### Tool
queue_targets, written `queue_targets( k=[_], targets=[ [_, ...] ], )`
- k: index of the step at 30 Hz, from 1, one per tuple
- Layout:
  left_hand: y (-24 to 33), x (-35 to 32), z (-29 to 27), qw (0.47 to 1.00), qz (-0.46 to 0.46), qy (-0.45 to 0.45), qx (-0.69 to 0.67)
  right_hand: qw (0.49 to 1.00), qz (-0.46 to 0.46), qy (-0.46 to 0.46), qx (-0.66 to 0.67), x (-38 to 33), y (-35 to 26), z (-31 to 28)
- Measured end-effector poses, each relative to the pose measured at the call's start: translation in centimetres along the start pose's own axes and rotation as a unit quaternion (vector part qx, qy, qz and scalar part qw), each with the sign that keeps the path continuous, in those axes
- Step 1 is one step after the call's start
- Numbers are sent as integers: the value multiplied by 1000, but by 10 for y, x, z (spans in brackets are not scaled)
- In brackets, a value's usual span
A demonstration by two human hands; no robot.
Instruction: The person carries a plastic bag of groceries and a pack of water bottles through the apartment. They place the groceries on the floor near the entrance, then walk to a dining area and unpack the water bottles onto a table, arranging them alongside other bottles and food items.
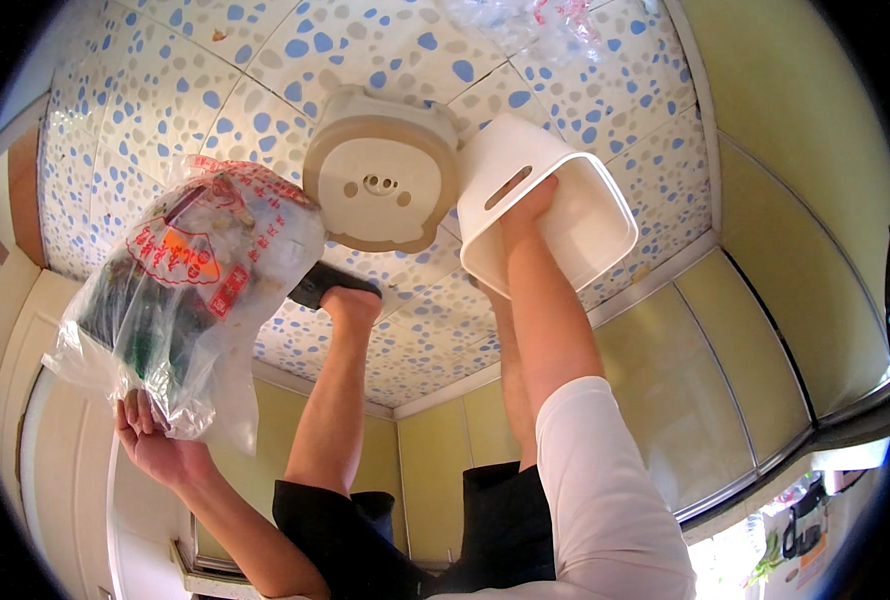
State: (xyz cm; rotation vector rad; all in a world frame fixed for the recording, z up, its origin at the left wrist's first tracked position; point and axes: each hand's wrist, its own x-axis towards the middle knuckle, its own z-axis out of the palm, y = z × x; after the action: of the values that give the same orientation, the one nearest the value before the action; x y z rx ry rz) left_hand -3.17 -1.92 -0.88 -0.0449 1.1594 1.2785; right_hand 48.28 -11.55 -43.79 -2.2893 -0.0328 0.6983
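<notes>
A clear plastic bag with red and orange print (180, 290), bulging with dark and mixed contents I cannot make out, hangs at my left. My left hand (160, 440) pinches its gathered lower end, fingers closed on the film. On the right, a white plastic bin (585, 220) is tilted with its opening toward me. My right hand (537, 197) is at its rim beside the oval handle slot, gripping there with the fingers mostly hidden. The bin's inside looks bare where it shows.
A beige and brown step stool (380, 180) stands between bag and bin. Another crumpled clear bag (530, 22) lies on the spotted tile floor (190, 110) at the far side. Olive cabinet doors (685, 380) line the right. My slippered foot (335, 288) is near the stool.
</notes>
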Motion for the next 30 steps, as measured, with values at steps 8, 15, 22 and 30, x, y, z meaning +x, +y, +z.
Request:
queue_targets(
  k=[8,15,22,30],
  targets=[
    [13,-8,-27,999,-2,-45,29,991,-21,22,-127,28,31,16],
    [-8,9,12,995,25,95,8,973,-68,31,-220,16,-38,-19],
    [-18,-3,63,976,48,207,52,957,-113,-104,-245,-76,-114,-80],
    [9,-52,67,962,-2,268,59,955,-154,-130,-218,-190,-236,-161]
  ],
)
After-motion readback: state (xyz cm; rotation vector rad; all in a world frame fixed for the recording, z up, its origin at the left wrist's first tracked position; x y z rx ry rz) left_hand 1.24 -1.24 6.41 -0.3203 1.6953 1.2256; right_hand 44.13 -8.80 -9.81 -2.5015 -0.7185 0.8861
